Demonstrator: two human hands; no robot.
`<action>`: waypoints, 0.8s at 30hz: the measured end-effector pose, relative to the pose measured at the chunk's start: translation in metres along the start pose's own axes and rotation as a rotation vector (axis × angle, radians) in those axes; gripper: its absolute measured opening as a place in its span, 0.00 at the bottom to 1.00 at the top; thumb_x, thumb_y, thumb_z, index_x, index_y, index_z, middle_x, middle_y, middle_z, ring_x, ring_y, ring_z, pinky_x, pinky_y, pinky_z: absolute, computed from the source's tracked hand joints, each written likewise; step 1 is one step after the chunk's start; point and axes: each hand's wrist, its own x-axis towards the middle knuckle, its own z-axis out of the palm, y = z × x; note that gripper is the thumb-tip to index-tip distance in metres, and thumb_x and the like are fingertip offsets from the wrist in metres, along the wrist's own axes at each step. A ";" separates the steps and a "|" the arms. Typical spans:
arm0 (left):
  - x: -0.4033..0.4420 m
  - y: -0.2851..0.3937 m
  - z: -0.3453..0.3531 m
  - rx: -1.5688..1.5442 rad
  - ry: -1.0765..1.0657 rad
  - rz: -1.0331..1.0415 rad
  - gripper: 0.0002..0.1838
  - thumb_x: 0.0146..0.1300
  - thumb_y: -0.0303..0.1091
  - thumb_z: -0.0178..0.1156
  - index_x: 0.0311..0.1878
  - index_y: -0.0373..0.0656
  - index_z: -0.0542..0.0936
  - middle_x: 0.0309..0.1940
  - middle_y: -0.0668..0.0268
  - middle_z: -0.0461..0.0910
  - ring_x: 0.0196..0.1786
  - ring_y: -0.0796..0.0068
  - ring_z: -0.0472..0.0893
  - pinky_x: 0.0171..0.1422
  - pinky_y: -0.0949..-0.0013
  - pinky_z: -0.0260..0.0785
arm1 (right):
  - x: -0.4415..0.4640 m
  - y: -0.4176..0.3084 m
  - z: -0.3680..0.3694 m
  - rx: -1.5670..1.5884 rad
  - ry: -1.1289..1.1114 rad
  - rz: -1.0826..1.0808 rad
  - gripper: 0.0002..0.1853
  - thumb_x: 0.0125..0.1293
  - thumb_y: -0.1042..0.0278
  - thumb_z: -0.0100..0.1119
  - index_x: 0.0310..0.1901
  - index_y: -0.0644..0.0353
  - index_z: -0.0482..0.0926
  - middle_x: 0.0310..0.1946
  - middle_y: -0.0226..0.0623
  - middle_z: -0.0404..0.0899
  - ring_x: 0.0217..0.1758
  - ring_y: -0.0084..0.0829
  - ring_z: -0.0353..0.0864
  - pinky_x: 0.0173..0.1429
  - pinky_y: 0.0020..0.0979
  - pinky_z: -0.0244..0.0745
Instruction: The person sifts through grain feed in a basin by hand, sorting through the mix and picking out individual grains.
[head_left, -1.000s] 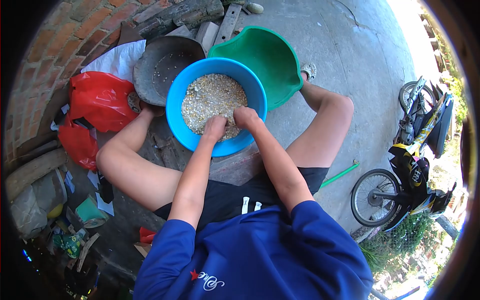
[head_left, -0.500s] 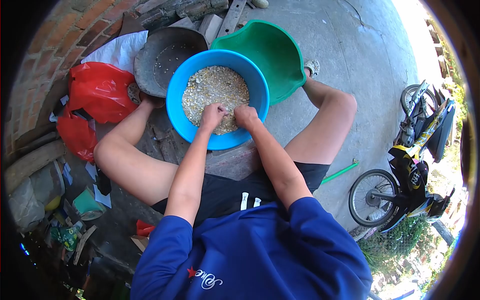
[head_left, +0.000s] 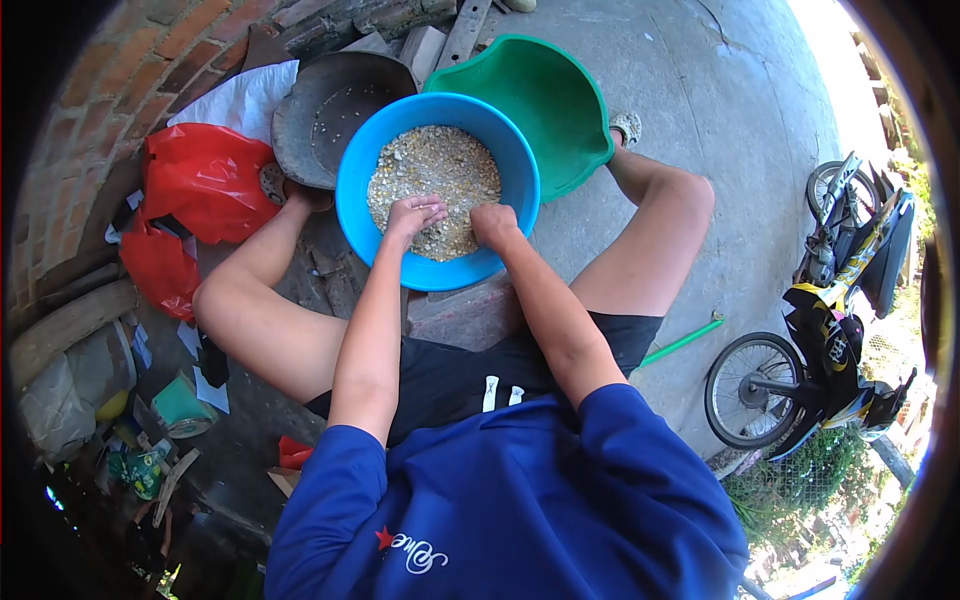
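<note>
Grain (head_left: 432,160) in the head view: spread inside the blue basin (head_left: 517,155), set between the bent legs (head_left: 645,220), presumably so both hands reach in. Left hand (head_left: 415,213) over the near-left part, grip open, fingers loosely extended (maybe bits on them, too small to tell). Right hand (head_left: 494,226) at the near-right edge, grip curled, fingertips hidden; can't tell whether it's closed on grain. Dark bowl (head_left: 365,88) and green basin (head_left: 548,120) just beyond, likely within easy reach.
</note>
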 end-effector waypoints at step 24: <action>-0.018 0.009 -0.007 0.096 -0.113 -0.032 0.16 0.79 0.25 0.50 0.63 0.33 0.80 0.46 0.63 0.85 0.41 0.82 0.81 0.48 0.78 0.78 | 0.018 0.000 0.003 0.979 -0.172 -0.094 0.25 0.77 0.54 0.47 0.24 0.63 0.72 0.16 0.33 0.71 0.16 0.31 0.72 0.23 0.37 0.72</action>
